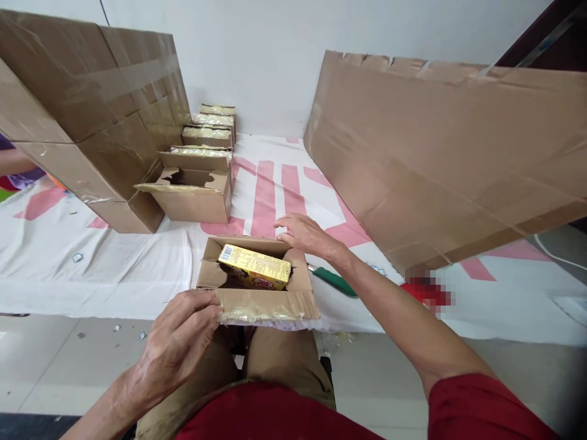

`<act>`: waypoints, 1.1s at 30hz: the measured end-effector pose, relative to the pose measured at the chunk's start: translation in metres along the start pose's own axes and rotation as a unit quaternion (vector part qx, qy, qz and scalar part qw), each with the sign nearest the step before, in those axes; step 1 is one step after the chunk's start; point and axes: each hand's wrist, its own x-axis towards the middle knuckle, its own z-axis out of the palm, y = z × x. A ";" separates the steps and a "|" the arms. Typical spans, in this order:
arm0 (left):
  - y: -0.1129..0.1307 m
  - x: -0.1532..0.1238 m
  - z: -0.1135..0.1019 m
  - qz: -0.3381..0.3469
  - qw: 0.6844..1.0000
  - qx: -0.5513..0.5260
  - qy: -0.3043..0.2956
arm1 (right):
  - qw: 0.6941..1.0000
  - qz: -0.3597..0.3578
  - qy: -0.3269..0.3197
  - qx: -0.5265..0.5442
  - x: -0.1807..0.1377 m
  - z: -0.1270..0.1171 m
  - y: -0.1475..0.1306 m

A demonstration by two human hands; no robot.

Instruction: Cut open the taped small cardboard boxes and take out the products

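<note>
A small cardboard box [300, 275] stands with its top open at the table's front edge, its near flap folded out toward me. Inside it lies a yellow printed carton [257, 264], tilted, with a barcode at its left end. My left hand [183, 327] has its fingers bent together on the left corner of the near flap, which bears wrinkled clear tape. Over the box's far right corner is my right hand [302, 233], thumb and fingers apart; whether it touches the rim I cannot tell. Beside the box lies a green-handled tool [334, 281], partly hidden by my right forearm.
Stacked taped boxes [114, 104] rise at the left, with an open cardboard box [195, 205] and several others in a row beside them. A large cardboard sheet [444, 153] leans at the right. A red item [419, 290] lies below it. Another person's arm [16, 162] shows at far left.
</note>
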 end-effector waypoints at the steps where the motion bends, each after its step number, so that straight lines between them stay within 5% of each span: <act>1: 0.000 0.000 0.001 -0.006 1.000 -0.001 0.002 | 1.000 -0.006 0.013 -0.013 -0.001 0.000 -0.001; 6: 0.001 0.004 0.004 -0.021 1.000 -0.004 0.012 | 0.992 -0.057 0.116 -0.005 -0.033 -0.009 -0.016; 9: 0.001 0.005 0.006 -0.007 1.000 -0.007 0.021 | 0.991 -0.124 0.036 -0.021 -0.050 -0.009 -0.036; 12: 0.000 0.004 0.010 -0.009 0.999 -0.002 0.033 | 0.990 -0.112 -0.050 -0.076 -0.051 0.002 -0.052; 14: 0.000 0.003 0.011 -0.012 1.000 0.001 0.029 | 0.991 -0.101 -0.053 -0.069 -0.049 0.007 -0.057; 18: -0.001 0.003 0.008 0.010 1.000 -0.002 0.011 | 0.983 -0.080 0.103 0.126 -0.053 0.000 -0.051; 22: -0.009 0.009 0.013 0.004 0.999 0.027 0.032 | 0.900 -0.036 0.235 0.365 -0.070 -0.020 -0.033; 27: -0.031 0.030 0.043 0.013 0.992 0.051 0.111 | 0.834 0.013 0.378 0.402 -0.094 -0.040 -0.010; 33: -0.026 0.050 0.055 0.034 0.994 0.024 0.104 | 0.816 0.011 0.394 0.423 -0.125 -0.055 0.002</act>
